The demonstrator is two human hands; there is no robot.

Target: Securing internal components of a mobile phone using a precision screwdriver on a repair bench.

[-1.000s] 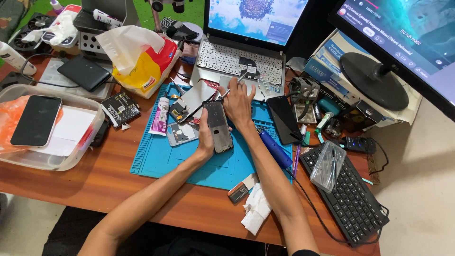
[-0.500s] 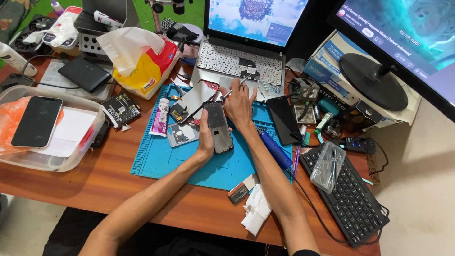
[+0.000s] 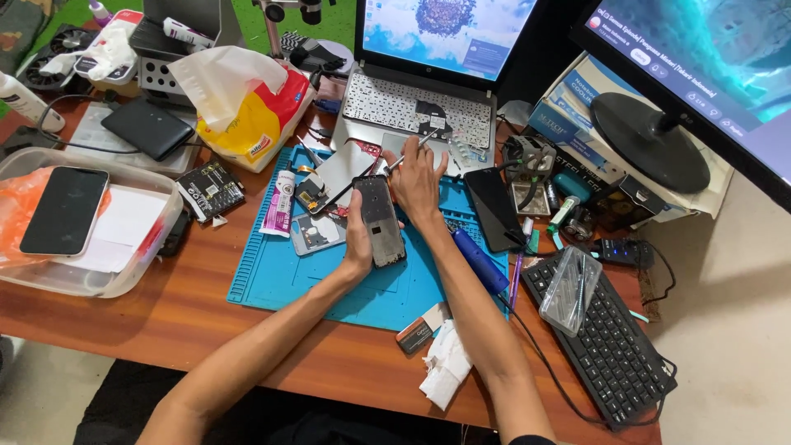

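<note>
Left hand [image 3: 359, 247] keeps its grasp on the opened phone frame [image 3: 379, 220] over the blue mat [image 3: 272, 276]; right hand [image 3: 416, 183] has raised its tweezers [image 3: 409, 152] (work continues, little changed).

Laptop [image 3: 428, 91], black keyboard [image 3: 614, 338], plastic tub [image 3: 124, 272], yellow-red bag [image 3: 247, 111].

I count two hands — left hand [image 3: 360, 244], right hand [image 3: 417, 183]. One opened phone frame [image 3: 379, 221] in the left. One thin tool [image 3: 409, 152] in the right. Two intact dark phones — one [image 3: 65, 210] far left of the hands, one [image 3: 494, 208] just right. Two keyboards, two screens beyond and to the right.
</note>
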